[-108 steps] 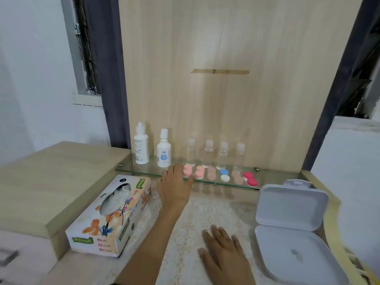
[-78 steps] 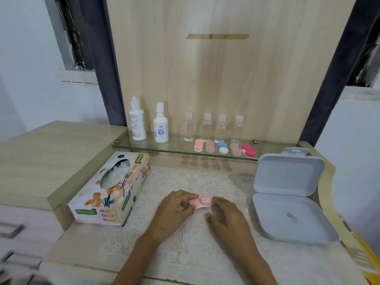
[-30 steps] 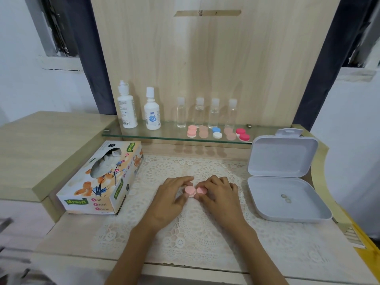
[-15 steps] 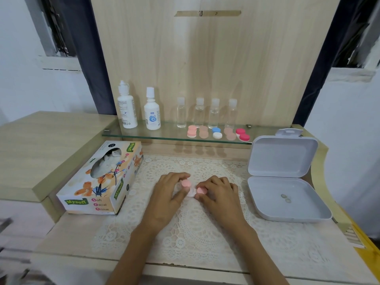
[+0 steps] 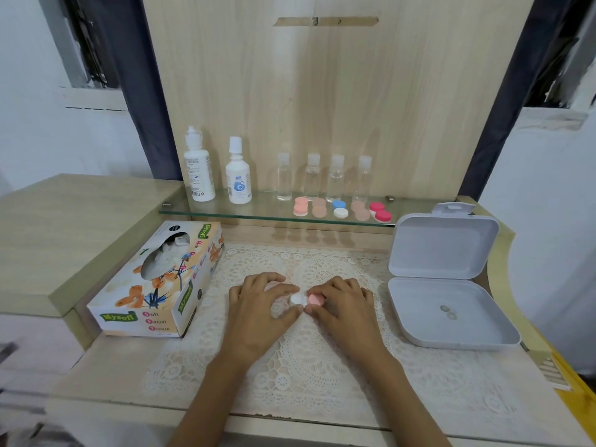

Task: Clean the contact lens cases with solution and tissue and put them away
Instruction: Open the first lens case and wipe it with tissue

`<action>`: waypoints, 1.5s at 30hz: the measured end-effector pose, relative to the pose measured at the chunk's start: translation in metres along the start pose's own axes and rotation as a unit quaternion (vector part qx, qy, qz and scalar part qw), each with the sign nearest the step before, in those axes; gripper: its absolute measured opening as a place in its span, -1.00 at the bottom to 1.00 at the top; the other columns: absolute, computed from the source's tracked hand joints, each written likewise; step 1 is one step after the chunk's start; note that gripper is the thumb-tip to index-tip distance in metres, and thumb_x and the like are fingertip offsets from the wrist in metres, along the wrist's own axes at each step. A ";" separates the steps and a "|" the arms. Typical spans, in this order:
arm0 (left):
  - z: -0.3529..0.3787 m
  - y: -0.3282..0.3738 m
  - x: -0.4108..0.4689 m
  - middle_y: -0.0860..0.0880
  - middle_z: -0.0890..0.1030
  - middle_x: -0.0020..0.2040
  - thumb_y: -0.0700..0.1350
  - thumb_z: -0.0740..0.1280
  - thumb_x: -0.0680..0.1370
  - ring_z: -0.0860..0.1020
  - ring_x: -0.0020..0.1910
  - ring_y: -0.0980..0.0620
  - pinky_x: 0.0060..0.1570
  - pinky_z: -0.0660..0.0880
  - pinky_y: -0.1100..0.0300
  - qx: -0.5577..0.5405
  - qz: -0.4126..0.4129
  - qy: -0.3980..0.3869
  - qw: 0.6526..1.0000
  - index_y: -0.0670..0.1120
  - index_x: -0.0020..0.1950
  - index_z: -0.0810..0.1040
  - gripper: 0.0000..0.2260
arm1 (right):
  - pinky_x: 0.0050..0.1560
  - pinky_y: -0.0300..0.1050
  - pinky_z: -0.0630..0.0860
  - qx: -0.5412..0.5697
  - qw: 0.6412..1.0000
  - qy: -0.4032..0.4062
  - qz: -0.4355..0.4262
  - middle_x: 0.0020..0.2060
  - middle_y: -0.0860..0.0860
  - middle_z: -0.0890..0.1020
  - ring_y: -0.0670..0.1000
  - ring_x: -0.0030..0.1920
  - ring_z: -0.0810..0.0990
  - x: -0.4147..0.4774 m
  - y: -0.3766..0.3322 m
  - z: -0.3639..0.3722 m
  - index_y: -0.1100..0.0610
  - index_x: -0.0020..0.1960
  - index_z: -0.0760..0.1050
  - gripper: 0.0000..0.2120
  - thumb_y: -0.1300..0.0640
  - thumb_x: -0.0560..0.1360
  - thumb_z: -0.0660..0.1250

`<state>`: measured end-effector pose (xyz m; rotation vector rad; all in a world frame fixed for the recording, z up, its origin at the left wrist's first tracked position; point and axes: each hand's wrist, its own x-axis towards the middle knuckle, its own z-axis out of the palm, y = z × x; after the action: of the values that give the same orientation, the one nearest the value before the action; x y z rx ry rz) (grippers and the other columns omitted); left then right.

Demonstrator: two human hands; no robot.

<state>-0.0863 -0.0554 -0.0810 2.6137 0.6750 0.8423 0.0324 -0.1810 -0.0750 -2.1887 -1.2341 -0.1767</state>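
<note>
Pale wood panelling backed a glass shelf (image 5: 258, 215) that carried two white solution bottles (image 5: 199, 169), four small clear bottles (image 5: 324, 177) and a row of five lens cases (image 5: 340, 209): pink, beige, blue and white, beige, and red. Below it, on the lace mat (image 5: 322, 366) covering the table (image 5: 113, 375), a sixth one, the pink lens case (image 5: 306, 300), lay between the two hands near the mat's middle.

The left hand (image 5: 258, 304) curled its thumb and forefinger round the case's left end, where the well showed white and uncapped. Whether that cap was tucked under the left fingers (image 5: 283, 288) could not be told. The right hand (image 5: 345, 304) pinched the pink cap (image 5: 315, 300) on the other well, which sat in place.

The work looked barely begun. One case was down from the shelf and half opened. Both solution bottles stood capped on the shelf, and the tissue box (image 5: 154, 282) at the left had no sheet pulled free of it. The white storage box (image 5: 451, 317) lay open at the right with only two tiny objects inside, too small to name. What remained seemed to be nearly everything: uncapping, rinsing, wiping and stowing this case, then the other five.
</note>
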 end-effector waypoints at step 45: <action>0.002 -0.001 0.004 0.32 0.44 0.09 0.42 0.06 0.31 0.29 0.19 0.27 0.14 0.00 0.23 -0.005 -0.018 0.009 1.000 0.30 0.02 0.60 -0.52 | 0.22 -0.13 0.21 0.110 0.993 0.024 0.042 0.02 -0.19 0.47 -0.36 0.02 0.25 -0.005 -0.009 -0.008 -0.15 0.30 0.31 -0.52 -0.01 0.43 0.37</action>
<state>-0.0829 -0.0532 -0.0813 2.5793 0.7190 0.8565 0.0238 -0.1861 -0.0662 -2.0300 -1.0786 -0.0557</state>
